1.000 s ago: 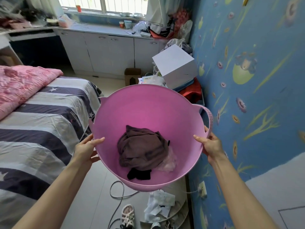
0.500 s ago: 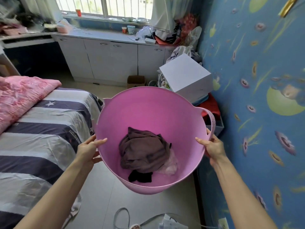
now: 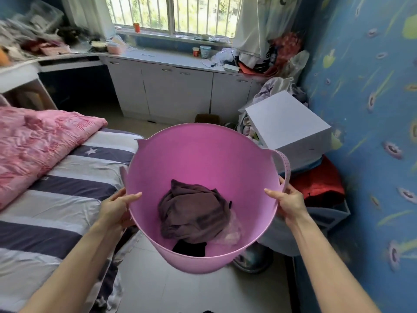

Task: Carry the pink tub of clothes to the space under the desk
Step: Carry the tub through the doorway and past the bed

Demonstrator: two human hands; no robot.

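Two hands on the tub (image 3: pixel 203 154), I see it held up off the floor, in the aisle between bed (image 3: pixel 56 199) and blue wall (image 3: pixel 372 132). Left hand (image 3: pixel 116 207) clamps the tub's left rim, thumb lying over the edge inside, fingers curled behind the outer wall. Right hand (image 3: pixel 291 203) clamps the right rim the same way, thumb over the edge, fingers hidden behind the wall just under the loop handle (image 3: pixel 284 164). Tub tilts toward me so I look straight into it. Clothes (image 3: pixel 194 213) sit bunched at the bottom: a brown-purple piece on top, a black bit at the near edge, something pale and sheer on the right. Desk (image 3: pixel 67 61) is far left at the back, top cluttered, dark opening (image 3: pixel 76 86) under it, well apart from the tub. White cabinets (image 3: pixel 178 91) run under the window. White box (image 3: pixel 286 123) sits just beyond the tub on the right, on a pile against the wall. Pink quilt (image 3: pixel 40 141) lies on the striped bed, left.
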